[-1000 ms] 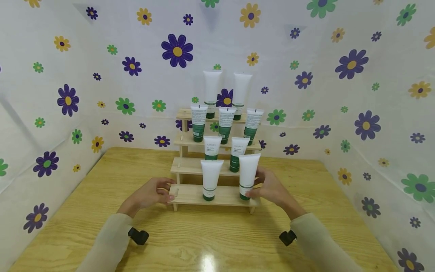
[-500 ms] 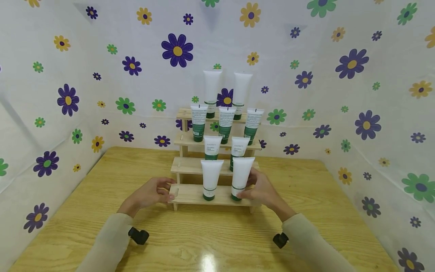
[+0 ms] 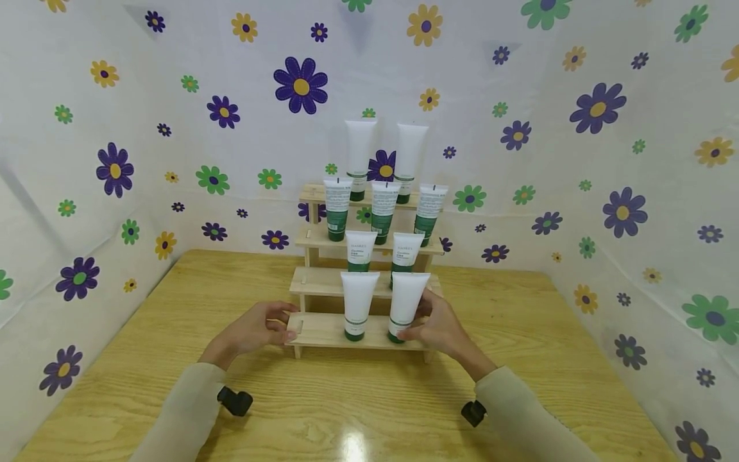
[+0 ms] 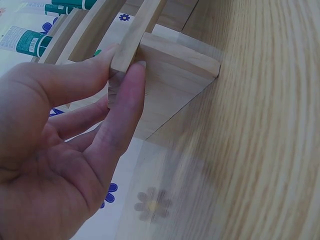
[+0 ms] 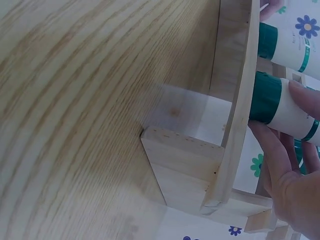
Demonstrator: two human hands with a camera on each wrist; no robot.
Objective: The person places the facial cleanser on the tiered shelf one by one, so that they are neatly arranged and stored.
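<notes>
A four-step wooden display stand (image 3: 320,330) bears white squeeze tubes with green caps, cap down. My right hand (image 3: 443,328) holds a squeeze tube (image 3: 407,299) at the right of the lowest step, thumb on its front near the cap. In the right wrist view, that tube's green cap (image 5: 266,97) is right at the step's surface. Another squeeze tube (image 3: 358,301) stands to its left on the same step. My left hand (image 3: 256,328) grips the left end of the lowest step. The left wrist view shows thumb and fingers pinching the board's end (image 4: 131,52).
Higher up stand two tubes (image 3: 358,247) on the second step, three tubes (image 3: 383,208) on the third and two tall tubes (image 3: 360,151) on top. The stand rests on a wooden table (image 3: 323,404). A flower-printed cloth (image 3: 231,160) surrounds the back and sides.
My right hand has moved left along the lowest step with its tube, which now stands closer to the left tube and slightly lower. The left hand stays at the step's end.
</notes>
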